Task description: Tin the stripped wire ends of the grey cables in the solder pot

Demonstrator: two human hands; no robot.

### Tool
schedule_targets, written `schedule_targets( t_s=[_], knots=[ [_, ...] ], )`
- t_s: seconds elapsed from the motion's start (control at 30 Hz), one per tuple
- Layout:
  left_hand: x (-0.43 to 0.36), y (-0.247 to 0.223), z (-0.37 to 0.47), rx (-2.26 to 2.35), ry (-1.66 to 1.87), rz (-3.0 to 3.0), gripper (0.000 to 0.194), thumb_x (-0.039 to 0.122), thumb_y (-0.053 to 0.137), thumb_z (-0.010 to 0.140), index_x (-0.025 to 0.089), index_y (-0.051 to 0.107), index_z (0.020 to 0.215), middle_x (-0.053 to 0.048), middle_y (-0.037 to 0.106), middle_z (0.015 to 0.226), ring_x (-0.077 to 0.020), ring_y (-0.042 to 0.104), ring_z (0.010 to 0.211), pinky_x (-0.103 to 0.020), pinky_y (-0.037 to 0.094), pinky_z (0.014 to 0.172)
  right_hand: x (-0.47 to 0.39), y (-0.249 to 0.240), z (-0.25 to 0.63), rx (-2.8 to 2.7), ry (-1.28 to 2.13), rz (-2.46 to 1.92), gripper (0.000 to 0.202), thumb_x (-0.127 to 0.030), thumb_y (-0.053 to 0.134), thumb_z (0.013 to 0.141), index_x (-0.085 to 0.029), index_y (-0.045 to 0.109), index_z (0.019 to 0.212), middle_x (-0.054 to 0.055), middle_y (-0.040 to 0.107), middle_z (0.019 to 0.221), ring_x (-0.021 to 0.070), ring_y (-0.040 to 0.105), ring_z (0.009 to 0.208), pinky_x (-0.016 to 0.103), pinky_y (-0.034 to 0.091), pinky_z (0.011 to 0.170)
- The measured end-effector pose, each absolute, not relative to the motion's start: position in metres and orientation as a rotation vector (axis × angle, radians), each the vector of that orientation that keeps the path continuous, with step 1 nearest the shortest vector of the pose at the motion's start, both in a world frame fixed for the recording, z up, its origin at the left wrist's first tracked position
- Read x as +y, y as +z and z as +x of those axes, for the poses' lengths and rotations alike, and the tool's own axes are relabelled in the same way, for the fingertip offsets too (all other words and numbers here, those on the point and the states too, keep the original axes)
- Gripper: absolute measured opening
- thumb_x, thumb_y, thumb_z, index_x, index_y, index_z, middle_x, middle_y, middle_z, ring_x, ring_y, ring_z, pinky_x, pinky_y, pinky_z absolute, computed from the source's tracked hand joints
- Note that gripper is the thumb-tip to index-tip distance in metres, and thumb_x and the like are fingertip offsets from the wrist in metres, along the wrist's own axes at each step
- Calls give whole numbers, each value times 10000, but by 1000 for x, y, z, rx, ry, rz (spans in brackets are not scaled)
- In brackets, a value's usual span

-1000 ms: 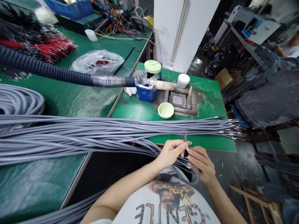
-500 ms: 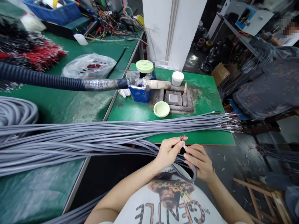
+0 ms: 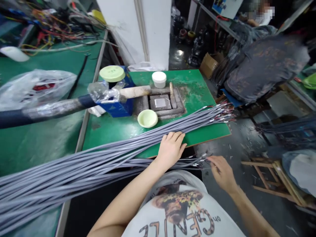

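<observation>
Across the green bench runs a thick bundle of grey cables (image 3: 138, 140), their stripped ends (image 3: 223, 113) showing thin coloured wires past the right edge. My left hand (image 3: 170, 148) lies on the near side of this bundle, palm down, fingers stretched over the cables. Lower and closer to my body is a second group of grey cables (image 3: 145, 163), with white-banded ends (image 3: 197, 161). My right hand (image 3: 222, 171) is at the tips of those ends, fingers bent and close together. What sits between its fingertips is too small to make out.
A soldering pot (image 3: 160, 102) is set in the green bench (image 3: 197, 89). Around it are a pale green bowl (image 3: 147, 118), a white lidded tub (image 3: 159, 80) and a blue box (image 3: 118, 107) with a duct hose (image 3: 51, 110). A wooden stool (image 3: 274, 181) stands at right.
My left hand has left the single cable end and moved up onto the bundle. My right hand has moved right to the lower cable ends. The view has swung right.
</observation>
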State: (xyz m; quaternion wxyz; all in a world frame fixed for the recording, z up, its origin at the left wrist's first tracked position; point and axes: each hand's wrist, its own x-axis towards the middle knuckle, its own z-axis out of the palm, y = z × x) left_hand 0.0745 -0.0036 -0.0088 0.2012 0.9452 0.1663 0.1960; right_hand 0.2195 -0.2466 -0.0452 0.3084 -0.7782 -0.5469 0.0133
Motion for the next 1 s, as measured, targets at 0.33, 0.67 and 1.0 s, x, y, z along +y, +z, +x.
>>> schedule_targets(
  t_s=[0.33,0.67,1.0],
  knots=[
    [-23,-21,117,263,493,2903,215,336,498,906,166,629,894,-83,634,821,-260,574,789,-365,384,689,-191,-44,195,-899,1059,-1566,329,-410,565,870,-174,639,1088,53,702,846,139,654,678,274,534,640],
    [-42,-9,72,128,379,2383,117,310,550,880,208,603,898,-34,603,805,-201,577,765,-322,457,715,-173,13,235,-538,510,-1330,440,-537,465,902,-180,574,1133,21,669,724,120,602,592,228,449,514],
    [-26,-5,50,554,429,1531,210,345,635,833,178,683,949,-24,638,796,-114,536,668,-237,445,643,-150,25,198,-1053,959,-1542,289,-389,471,936,-150,634,925,-37,589,512,77,503,451,199,393,501]
  ],
)
